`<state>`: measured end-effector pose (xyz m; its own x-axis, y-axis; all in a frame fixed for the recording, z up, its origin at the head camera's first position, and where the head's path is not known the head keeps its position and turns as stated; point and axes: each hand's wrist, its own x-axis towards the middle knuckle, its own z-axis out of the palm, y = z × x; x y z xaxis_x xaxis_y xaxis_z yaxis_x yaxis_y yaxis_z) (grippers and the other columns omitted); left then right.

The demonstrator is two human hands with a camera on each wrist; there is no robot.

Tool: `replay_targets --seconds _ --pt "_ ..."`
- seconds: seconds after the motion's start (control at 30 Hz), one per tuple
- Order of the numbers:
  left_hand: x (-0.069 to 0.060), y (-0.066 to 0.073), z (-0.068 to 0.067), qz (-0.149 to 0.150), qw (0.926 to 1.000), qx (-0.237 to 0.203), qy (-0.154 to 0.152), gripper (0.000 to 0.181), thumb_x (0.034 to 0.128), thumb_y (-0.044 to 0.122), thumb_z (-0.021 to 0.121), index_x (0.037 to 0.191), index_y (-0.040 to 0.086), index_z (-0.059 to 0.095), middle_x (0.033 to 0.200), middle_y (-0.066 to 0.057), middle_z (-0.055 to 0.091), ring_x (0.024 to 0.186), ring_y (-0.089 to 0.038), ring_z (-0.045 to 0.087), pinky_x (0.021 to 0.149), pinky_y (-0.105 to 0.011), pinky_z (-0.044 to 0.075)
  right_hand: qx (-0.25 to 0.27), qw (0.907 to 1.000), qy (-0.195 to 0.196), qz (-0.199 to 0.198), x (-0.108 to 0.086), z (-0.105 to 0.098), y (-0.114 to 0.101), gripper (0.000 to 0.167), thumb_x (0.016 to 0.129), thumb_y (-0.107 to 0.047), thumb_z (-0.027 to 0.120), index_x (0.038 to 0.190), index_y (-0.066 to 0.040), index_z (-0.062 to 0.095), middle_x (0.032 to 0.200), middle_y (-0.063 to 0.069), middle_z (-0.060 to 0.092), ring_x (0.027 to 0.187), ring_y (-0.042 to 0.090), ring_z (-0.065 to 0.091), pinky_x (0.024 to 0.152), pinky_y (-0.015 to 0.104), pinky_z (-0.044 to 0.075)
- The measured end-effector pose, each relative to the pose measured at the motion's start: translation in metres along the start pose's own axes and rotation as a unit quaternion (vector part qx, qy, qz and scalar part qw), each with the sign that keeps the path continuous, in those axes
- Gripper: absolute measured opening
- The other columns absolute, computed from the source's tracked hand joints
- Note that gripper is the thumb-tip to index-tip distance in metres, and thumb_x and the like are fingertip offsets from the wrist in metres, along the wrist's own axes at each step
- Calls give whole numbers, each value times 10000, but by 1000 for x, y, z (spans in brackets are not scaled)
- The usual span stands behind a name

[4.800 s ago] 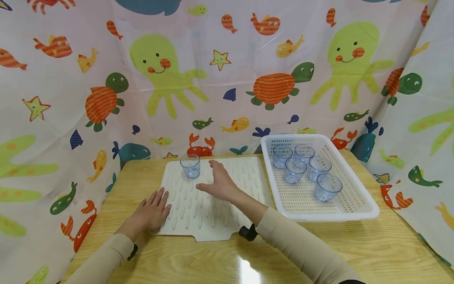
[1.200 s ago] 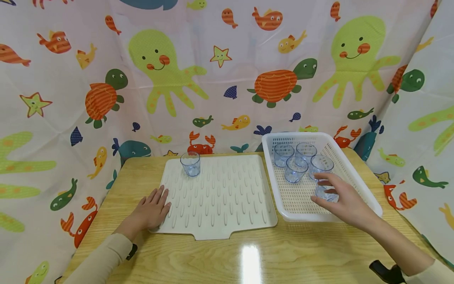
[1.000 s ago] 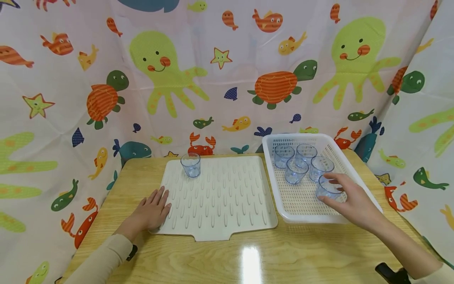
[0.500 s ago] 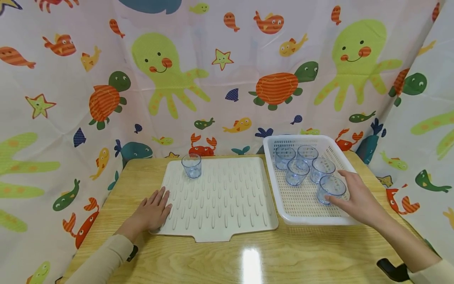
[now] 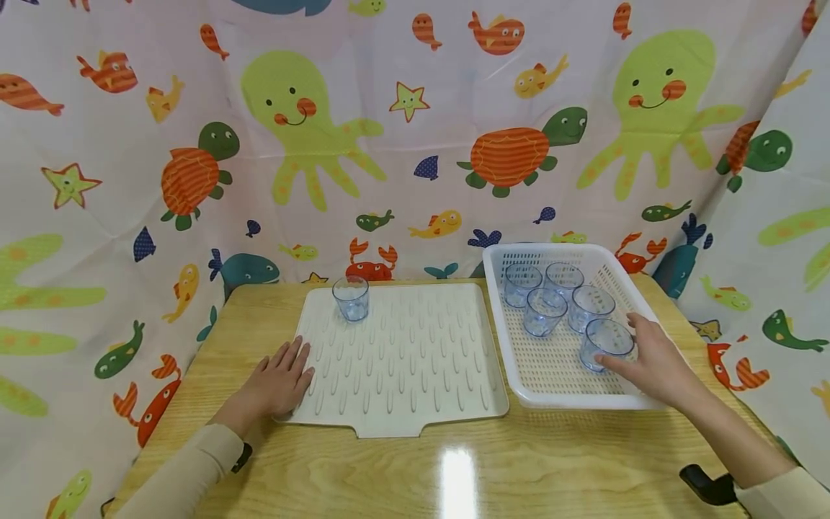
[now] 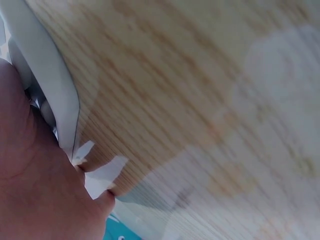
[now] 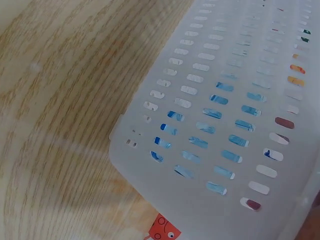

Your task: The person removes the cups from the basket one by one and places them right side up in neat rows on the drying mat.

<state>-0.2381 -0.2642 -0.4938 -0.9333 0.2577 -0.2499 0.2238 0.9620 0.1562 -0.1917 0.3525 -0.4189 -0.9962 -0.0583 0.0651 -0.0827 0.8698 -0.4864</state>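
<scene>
My left hand (image 5: 277,382) lies with its fingers spread over the left edge of a cream ribbed draining tray (image 5: 402,360). One clear bluish drinking glass (image 5: 352,303) stands upright near the tray's far left corner. Inside a white plastic basket (image 5: 532,398), my right hand (image 5: 655,364) has its thumb against the front of the nearest glass (image 5: 599,346), with its fingers bent round the right side. The far fingers are partly hidden. In the left wrist view, the left hand (image 6: 40,175) rests by the tray's pale rim (image 6: 60,95).
Several similar glasses (image 5: 546,313) stand upright behind the nearest one. The basket's slotted wall (image 7: 200,125) fills much of the right wrist view. A wooden table (image 5: 363,476) lies underneath, and a sea-animal curtain (image 5: 415,144) closes off the back and sides.
My right hand has gone from beside the glass on the tray to the basket's nearest glass, lowering and moving its fingers round the right side. The left hand has stayed put.
</scene>
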Motion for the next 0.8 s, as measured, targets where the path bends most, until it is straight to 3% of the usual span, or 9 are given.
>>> replay_targets --seconds 0.13,0.37,0.7,0.8 --pt "-1 2 -3 20 10000 -2 -20 724 1098 457 322 1628 -4 147 1702 -230 37 1548 -476 47 1181 -716 60 -11 9999 -110 84 3 0 3 1030 883 -375 800 1468 246 222 1409 498 350 1242 649 403 972 760 380" --pt "8 -8 11 -6 9999 91 74 746 1094 506 261 1636 18 102 1710 -204 -2 1559 -450 23 1192 -701 53 11 9999 -142 89 10 -1 4 990 875 -381 806 1434 248 285 1372 497 402 1205 644 454 945 742 423" --pt "7 -8 10 24 9999 30 117 754 1091 517 268 1635 17 117 1708 -212 10 1554 -461 30 1186 -709 48 202 9976 -443 502 16 -2 7 1054 891 -426 776 1480 235 205 1434 480 351 1262 648 407 972 750 409" --pt "1 -2 3 0 10000 -37 27 742 1095 491 286 1632 6 123 1705 -222 17 1553 -466 29 1190 -703 45 231 9968 -500 584 15 0 8 1077 897 -445 765 1490 234 176 1443 475 348 1275 644 397 984 747 401"
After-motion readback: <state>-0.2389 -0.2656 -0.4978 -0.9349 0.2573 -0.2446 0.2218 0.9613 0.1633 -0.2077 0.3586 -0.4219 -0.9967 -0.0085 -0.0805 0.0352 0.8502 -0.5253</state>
